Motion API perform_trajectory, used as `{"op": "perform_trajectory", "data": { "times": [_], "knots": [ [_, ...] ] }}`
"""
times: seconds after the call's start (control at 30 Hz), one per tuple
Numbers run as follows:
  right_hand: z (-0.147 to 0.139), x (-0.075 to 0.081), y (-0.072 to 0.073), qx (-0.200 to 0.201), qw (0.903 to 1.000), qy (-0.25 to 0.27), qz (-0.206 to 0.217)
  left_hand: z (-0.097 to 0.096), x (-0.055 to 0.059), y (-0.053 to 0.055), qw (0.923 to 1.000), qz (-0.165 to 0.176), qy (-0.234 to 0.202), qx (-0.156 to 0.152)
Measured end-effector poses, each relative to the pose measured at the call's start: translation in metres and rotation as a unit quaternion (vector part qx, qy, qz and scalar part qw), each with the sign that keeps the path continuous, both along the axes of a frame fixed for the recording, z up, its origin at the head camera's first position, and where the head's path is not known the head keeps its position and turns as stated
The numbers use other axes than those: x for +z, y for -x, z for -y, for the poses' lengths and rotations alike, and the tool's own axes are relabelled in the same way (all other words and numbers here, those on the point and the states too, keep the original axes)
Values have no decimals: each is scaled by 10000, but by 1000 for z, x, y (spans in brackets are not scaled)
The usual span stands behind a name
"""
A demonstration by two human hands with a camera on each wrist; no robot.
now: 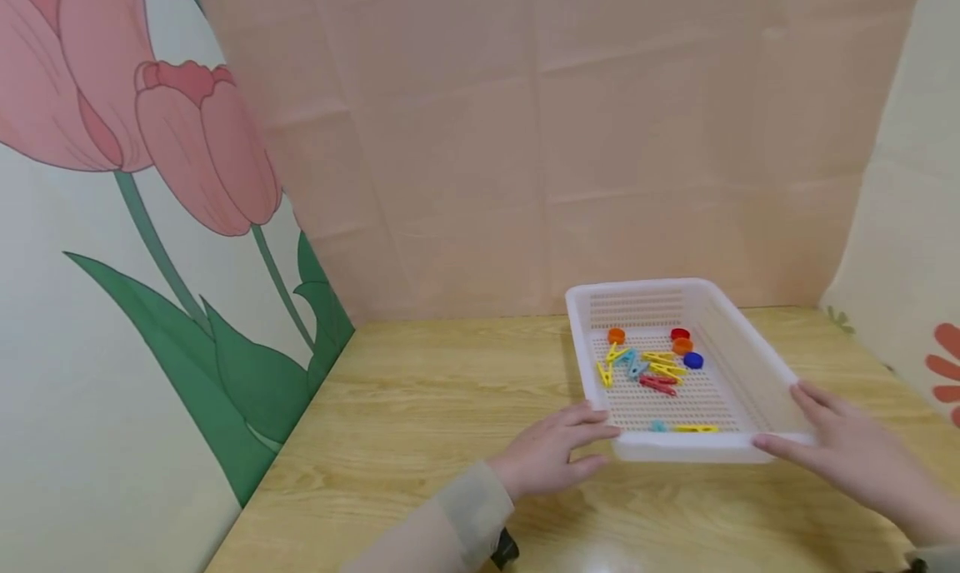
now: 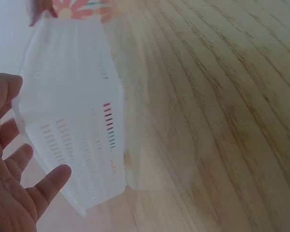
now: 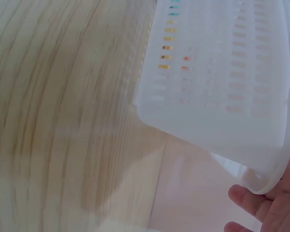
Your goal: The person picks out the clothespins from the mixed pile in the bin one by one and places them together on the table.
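Observation:
A white plastic basket (image 1: pixel 686 448) with slotted walls and floor is on the right side of the wooden table. Inside lie yellow clothespins (image 1: pixel 663 365), red clothespins (image 1: pixel 658 383), light blue clothespins (image 1: pixel 633 363) and several round caps, among them a blue cap (image 1: pixel 693 361) and an orange cap (image 1: pixel 682 346). My left hand (image 1: pixel 555 448) touches the near left corner with its fingertips; in the left wrist view its fingers are spread beside the rim. At the near right corner my right hand (image 1: pixel 855 448) grips the rim, thumb on the front edge and fingers on the right side.
The wooden table (image 1: pixel 420 390) stretches left of the basket. Behind it hangs a plain pinkish cloth backdrop (image 1: pixel 540 140). Tulip-printed panel (image 1: pixel 210 156) stands at the left, and a pale panel with red petals (image 1: pixel 900 248) at the right.

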State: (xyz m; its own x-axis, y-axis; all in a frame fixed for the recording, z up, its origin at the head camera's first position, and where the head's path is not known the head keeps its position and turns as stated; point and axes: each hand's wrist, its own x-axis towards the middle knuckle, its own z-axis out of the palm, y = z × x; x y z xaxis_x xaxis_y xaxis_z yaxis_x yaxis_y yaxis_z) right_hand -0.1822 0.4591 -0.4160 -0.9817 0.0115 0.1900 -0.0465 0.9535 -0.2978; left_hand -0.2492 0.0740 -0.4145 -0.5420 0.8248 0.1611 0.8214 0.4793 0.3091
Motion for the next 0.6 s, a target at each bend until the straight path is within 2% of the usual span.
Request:
{"op": "perform_trajectory", "data": {
  "times": [0.37, 0.6],
  "knots": [
    [9, 20, -5, -164, 9993, -139, 310, -1, 3, -5, 9994, 17, -298, 147],
    [15, 26, -11, -151, 9996, -143, 214, -2, 0, -9, 9982, -113, -536, 239]
  ]
}}
